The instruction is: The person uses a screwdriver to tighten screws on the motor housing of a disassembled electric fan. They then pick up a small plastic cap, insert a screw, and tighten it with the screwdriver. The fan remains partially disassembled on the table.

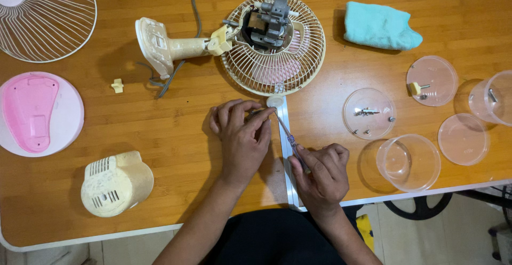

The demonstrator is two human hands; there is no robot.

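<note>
Screwdriver (290, 139) handle sits gripped in the right hand (320, 171) near the desk's (176, 131) front edge. Its tip meets a small part pinched steady by the curled left hand (242, 134), just below the dismantled fan (273, 43).

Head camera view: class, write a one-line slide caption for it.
Right hand holds a screwdriver against something in the left hand, beside a dismantled fan.
</note>
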